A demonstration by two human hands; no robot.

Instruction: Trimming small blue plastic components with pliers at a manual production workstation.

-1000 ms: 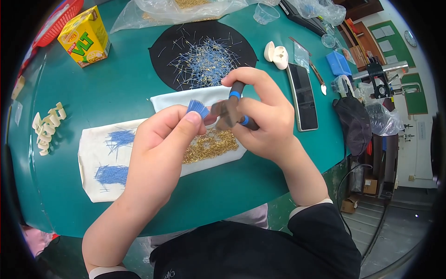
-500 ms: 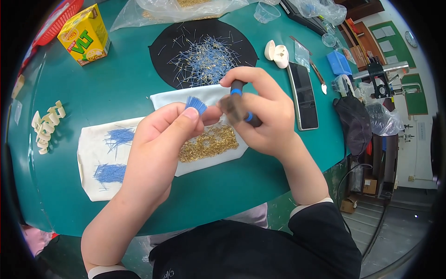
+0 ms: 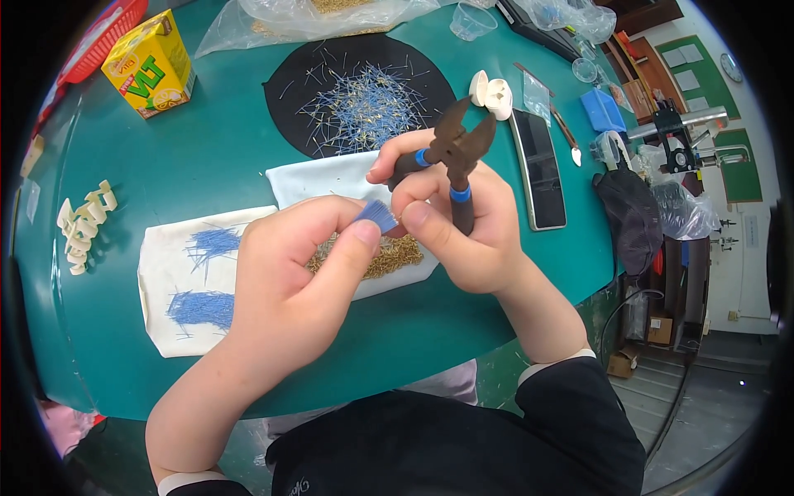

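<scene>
The small bundle of blue wires [image 3: 377, 215] is sitting between the two hands, above the white cloth [image 3: 331, 178] on the green table [image 3: 207, 157]. The left hand [image 3: 289, 281] is pinching it: the thumb and the forefinger are pressing together on the lower part, so the wire ends are fanning out a little toward the right. The right hand [image 3: 463, 231] is wrapping its fingers around the handles of the cutting pliers [image 3: 455, 153], and its thumb is touching the bundle from the other side. The jaws of the pliers are standing open and pointing up, away from the wires.

To do this well, I think the ends should be held level and tight, so that no wire is slipping out, and the pliers should be turned down to the bundle before squeezing.

Under the hands a heap of small golden pieces [image 3: 389, 256] is lying on the cloth. Two tufts of blue wires [image 3: 203, 277] are resting on another cloth at the left. Farther away, loose wires are lying on a black round mat [image 3: 360, 103], a phone [image 3: 538, 169] is at the right, and a yellow drink carton [image 3: 149, 62] is at the far left.
</scene>
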